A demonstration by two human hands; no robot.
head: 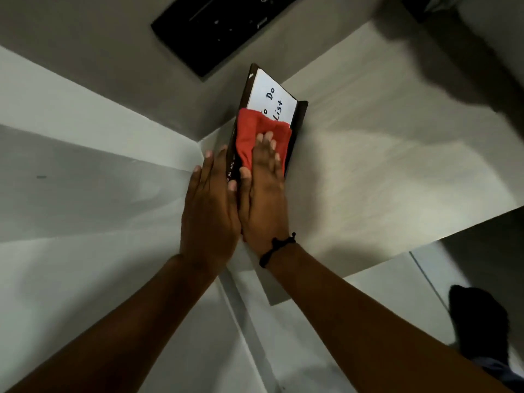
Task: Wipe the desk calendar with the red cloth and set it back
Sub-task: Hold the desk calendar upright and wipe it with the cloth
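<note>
The desk calendar (270,97) is a dark brown stand with a white "To Do List" card on its face, standing on the pale desk (382,171) near the corner. My left hand (211,211) lies flat against its left side, where month names show, and steadies it. My right hand (262,194), with a black cord on the wrist, presses the red cloth (251,137) flat onto the calendar's face. The cloth covers the lower part of the card and hides the start of the lettering.
A black flat device (221,26) hangs or lies at the top, beyond the calendar. White walls or panels (71,143) meet at the corner on the left. The desk edge (425,245) runs to the right, and a foot in a dark sock (479,321) shows below.
</note>
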